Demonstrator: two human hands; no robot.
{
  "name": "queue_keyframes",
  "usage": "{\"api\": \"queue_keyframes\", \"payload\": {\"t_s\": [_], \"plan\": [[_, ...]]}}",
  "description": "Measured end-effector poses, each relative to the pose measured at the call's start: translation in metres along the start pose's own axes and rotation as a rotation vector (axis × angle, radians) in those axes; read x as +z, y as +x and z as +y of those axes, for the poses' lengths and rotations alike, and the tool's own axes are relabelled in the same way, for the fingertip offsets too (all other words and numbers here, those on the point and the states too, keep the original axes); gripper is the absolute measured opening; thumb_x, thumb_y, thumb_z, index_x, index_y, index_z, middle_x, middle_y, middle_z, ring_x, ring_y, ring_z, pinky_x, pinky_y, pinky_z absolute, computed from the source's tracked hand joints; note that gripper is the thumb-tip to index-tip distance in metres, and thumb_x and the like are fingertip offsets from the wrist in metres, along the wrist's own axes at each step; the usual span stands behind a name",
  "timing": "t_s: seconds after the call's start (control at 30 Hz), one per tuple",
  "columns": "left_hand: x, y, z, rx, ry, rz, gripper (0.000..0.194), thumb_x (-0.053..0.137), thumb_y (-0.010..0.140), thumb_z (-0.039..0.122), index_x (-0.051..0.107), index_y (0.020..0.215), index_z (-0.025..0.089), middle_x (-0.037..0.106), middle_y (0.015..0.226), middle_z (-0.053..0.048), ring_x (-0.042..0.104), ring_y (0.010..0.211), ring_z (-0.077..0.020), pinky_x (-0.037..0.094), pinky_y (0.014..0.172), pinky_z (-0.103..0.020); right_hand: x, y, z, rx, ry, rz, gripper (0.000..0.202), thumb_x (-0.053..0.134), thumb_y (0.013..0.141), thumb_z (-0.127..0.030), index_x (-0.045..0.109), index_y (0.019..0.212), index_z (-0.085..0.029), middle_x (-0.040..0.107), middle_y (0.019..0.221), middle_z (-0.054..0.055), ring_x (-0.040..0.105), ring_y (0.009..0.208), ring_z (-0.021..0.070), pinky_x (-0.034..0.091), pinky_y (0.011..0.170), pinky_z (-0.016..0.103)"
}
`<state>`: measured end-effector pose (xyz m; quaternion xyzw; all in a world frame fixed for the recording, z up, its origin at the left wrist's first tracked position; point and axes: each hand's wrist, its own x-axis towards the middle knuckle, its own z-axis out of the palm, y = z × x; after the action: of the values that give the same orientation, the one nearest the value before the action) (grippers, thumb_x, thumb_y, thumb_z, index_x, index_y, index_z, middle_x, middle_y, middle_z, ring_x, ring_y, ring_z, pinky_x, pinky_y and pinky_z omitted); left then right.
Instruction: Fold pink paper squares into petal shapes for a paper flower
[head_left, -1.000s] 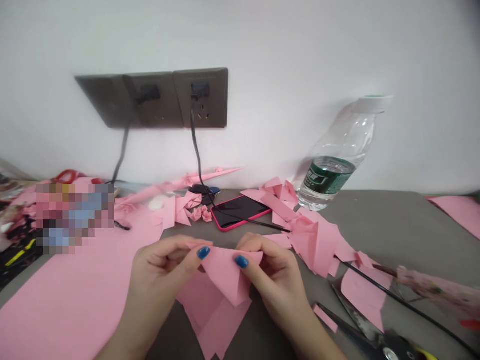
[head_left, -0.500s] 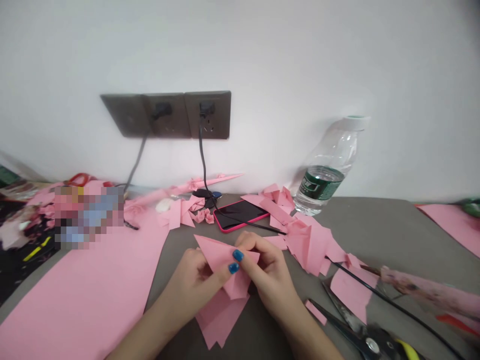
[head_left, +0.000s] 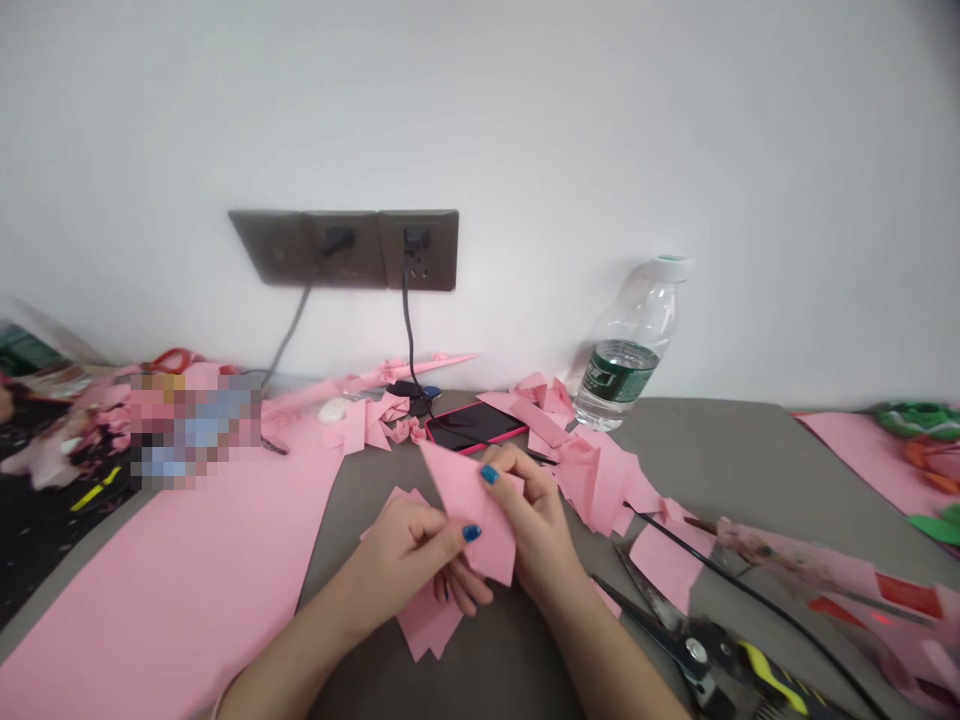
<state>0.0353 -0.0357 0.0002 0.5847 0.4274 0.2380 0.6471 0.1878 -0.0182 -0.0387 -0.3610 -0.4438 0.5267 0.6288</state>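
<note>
A folded piece of pink paper (head_left: 471, 505) is held up over the table between both hands. My right hand (head_left: 541, 520) pinches its upper right part, with the thumb on the near face and the fingers behind. At its lower left edge, my left hand (head_left: 409, 565) has the thumb pressed on the paper; its other fingers curl beneath. More pink paper pieces (head_left: 429, 628) lie on the table below my left hand, partly covered by it. Just beyond the hands is a phone (head_left: 476, 428) with a pink case.
A large pink sheet (head_left: 187, 560) spreads over the left. Crumpled pink pieces (head_left: 596, 480) lie to the right, near black-handled scissors (head_left: 694, 655) and a black cable (head_left: 727, 560). A water bottle (head_left: 622, 365) stands by the wall, which carries sockets (head_left: 345, 250).
The held paper has turned, its lower point swinging right. My left hand has shifted slightly down and left, its fingers now showing under the paper. The whole view has moved a little.
</note>
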Motion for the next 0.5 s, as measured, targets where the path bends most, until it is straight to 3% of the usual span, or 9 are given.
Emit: {"api": "queue_keyframes", "payload": {"t_s": [0.1, 0.2, 0.33, 0.43, 0.5], "plan": [[0.004, -0.001, -0.005, -0.052, -0.006, -0.057, 0.043, 0.055, 0.088, 0.046, 0.07, 0.067, 0.012, 0.076, 0.066, -0.014, 0.069, 0.05, -0.0166, 0.048, 0.047, -0.021, -0.008, 0.007, -0.003, -0.008, 0.085, 0.171, 0.028, 0.069, 0.081, -0.039, 0.051, 0.069, -0.02, 0.043, 0.073, -0.002, 0.039, 0.063, 0.013, 0.035, 0.058, 0.024], [0.003, -0.001, -0.005, 0.009, 0.038, 0.01, 0.046, 0.053, 0.089, 0.049, 0.069, 0.066, 0.012, 0.073, 0.063, -0.012, 0.064, 0.047, -0.0139, 0.049, 0.048, -0.022, -0.012, 0.01, -0.006, -0.008, 0.105, 0.228, 0.031, 0.071, 0.078, -0.042, 0.049, 0.068, -0.021, 0.041, 0.072, -0.002, 0.038, 0.063, 0.0134, 0.035, 0.057, 0.024], [-0.002, 0.0, -0.001, 0.151, 0.119, 0.09, 0.047, 0.05, 0.089, 0.054, 0.069, 0.071, 0.014, 0.072, 0.066, -0.009, 0.058, 0.046, -0.012, 0.048, 0.05, -0.022, -0.005, 0.006, -0.005, -0.011, 0.016, 0.112, 0.032, 0.067, 0.082, -0.042, 0.048, 0.067, -0.021, 0.042, 0.07, -0.002, 0.038, 0.064, 0.0136, 0.033, 0.058, 0.025], [-0.002, 0.0, -0.001, 0.128, 0.208, 0.107, 0.05, 0.047, 0.091, 0.051, 0.065, 0.059, 0.016, 0.065, 0.051, -0.005, 0.054, 0.043, -0.011, 0.047, 0.053, -0.021, 0.002, 0.002, -0.004, -0.001, -0.04, -0.038, 0.031, 0.064, 0.085, -0.04, 0.049, 0.066, -0.02, 0.043, 0.069, -0.002, 0.039, 0.063, 0.0138, 0.033, 0.059, 0.026], [-0.001, 0.001, -0.002, 0.088, 0.208, 0.099, 0.051, 0.048, 0.091, 0.049, 0.059, 0.053, 0.017, 0.063, 0.047, -0.004, 0.051, 0.04, -0.0101, 0.044, 0.049, -0.02, 0.005, 0.002, -0.004, -0.007, -0.05, -0.062, 0.03, 0.064, 0.084, -0.039, 0.049, 0.066, -0.02, 0.044, 0.068, -0.002, 0.039, 0.063, 0.0138, 0.033, 0.06, 0.026]]}}
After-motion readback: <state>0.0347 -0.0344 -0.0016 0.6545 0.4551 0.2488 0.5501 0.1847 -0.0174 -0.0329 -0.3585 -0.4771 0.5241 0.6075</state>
